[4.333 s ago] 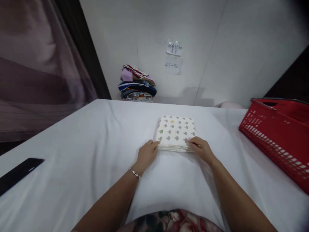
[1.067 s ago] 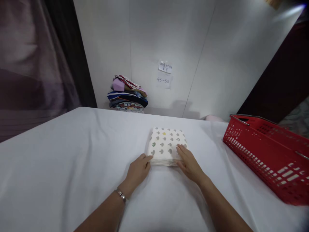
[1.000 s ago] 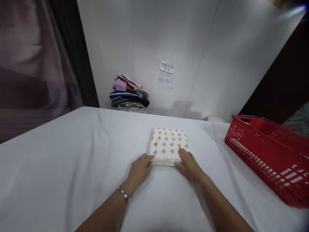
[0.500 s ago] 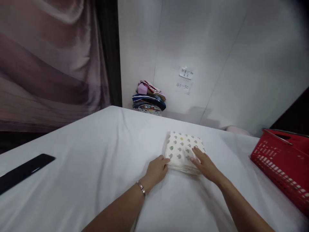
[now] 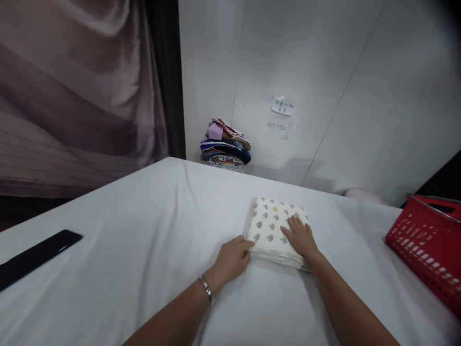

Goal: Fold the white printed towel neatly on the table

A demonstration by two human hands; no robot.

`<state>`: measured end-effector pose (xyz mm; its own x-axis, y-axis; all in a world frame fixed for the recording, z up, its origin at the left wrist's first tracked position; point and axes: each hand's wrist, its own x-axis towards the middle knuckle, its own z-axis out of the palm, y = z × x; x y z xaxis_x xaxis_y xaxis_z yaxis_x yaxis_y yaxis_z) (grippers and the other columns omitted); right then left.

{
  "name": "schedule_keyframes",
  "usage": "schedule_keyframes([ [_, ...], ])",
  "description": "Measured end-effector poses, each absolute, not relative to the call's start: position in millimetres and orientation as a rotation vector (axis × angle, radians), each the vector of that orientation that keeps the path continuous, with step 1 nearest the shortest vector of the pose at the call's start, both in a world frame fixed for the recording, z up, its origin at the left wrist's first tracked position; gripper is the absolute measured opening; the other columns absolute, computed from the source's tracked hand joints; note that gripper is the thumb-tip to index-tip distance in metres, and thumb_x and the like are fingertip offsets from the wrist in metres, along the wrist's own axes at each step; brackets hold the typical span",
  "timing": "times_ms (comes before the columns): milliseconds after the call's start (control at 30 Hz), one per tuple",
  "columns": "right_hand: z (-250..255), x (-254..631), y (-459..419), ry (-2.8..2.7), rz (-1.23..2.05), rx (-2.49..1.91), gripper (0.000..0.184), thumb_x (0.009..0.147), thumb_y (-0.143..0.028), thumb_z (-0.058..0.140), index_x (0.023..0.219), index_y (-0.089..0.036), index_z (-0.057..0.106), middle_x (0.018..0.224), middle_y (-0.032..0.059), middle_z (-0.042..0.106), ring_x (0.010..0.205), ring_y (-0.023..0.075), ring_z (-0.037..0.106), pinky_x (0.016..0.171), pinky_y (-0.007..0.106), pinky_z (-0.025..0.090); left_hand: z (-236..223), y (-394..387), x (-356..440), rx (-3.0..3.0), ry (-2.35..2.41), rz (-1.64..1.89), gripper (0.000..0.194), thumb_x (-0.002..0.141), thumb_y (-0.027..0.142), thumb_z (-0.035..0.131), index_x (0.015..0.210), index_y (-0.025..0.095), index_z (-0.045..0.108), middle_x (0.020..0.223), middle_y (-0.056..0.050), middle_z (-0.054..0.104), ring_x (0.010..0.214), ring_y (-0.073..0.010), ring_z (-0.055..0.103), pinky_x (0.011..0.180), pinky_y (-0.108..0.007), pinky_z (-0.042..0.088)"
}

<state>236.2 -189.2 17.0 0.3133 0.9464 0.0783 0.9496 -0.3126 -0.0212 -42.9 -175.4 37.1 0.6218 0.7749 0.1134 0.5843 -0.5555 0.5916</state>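
A folded white cloth [image 5: 272,226] printed with grey mushrooms, plus a yellow and a green one, lies as a thick square on the white-covered table [image 5: 122,230]. My left hand [image 5: 233,257], with a silver bracelet at the wrist, pinches the cloth's near left corner between thumb and fingers. On top of the cloth, toward its right side, my right hand [image 5: 299,236] rests flat with its fingers stretched out. Several layered folds show along the near edge.
A red basket [image 5: 425,240] with a metal handle stands at the right. A black flat object [image 5: 39,254] lies at the left. Behind the table rises a pile of folded fabrics [image 5: 226,146] against the wall, where paper notes [image 5: 283,106] hang. A draped curtain [image 5: 72,96] fills the far left.
My right hand has shifted slightly and now lies flatter on the cloth's right side. My left hand stays at the near left corner. The view has turned slightly left.
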Motion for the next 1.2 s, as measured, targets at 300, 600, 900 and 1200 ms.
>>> schedule_keyframes([
  [300,15.2,235.9,-190.8,-1.834,-0.123,-2.414,0.059,0.093,-0.048,0.029,0.138,-0.013,0.038,0.149,0.0120,0.031,0.139,0.0255,0.022,0.110,0.049,0.016,48.5,-151.1,-45.2,2.029,1.316,0.592,0.044,0.084,0.046,0.044,0.116,0.020,0.060,0.099,-0.003,0.066,0.084,-0.0167,0.060,0.077,-0.026,0.045],
  [600,16.9,231.4,-192.7,-1.724,-0.201,-2.406,0.055,0.091,-0.049,0.033,0.134,-0.018,0.045,0.148,0.0116,0.032,0.137,0.0285,0.023,0.107,0.052,0.018,55.8,-102.3,25.6,1.873,1.453,0.455,0.056,0.084,0.051,0.045,0.124,0.012,0.049,0.119,-0.014,0.061,0.107,-0.0243,0.057,0.086,-0.029,0.042],
  [900,28.1,228.4,-192.0,-1.621,-0.032,-2.437,0.055,0.090,-0.051,0.034,0.134,-0.020,0.046,0.148,0.0105,0.032,0.136,0.0365,0.022,0.100,0.052,0.031,56.7,-88.7,38.8,1.806,1.403,0.493,0.049,0.080,0.047,0.054,0.114,0.012,0.056,0.117,-0.014,0.063,0.101,-0.0238,0.061,0.077,-0.026,0.044],
  [1200,26.5,192.0,-167.0,-1.910,-0.115,-2.285,0.050,0.093,-0.046,0.034,0.134,-0.022,0.046,0.147,0.0119,0.034,0.137,0.0302,0.022,0.105,0.051,0.020,38.3,-85.8,-9.6,1.980,1.672,0.473,0.051,0.087,0.049,0.041,0.127,0.016,0.042,0.109,-0.013,0.065,0.102,-0.0248,0.061,0.081,-0.031,0.041],
])
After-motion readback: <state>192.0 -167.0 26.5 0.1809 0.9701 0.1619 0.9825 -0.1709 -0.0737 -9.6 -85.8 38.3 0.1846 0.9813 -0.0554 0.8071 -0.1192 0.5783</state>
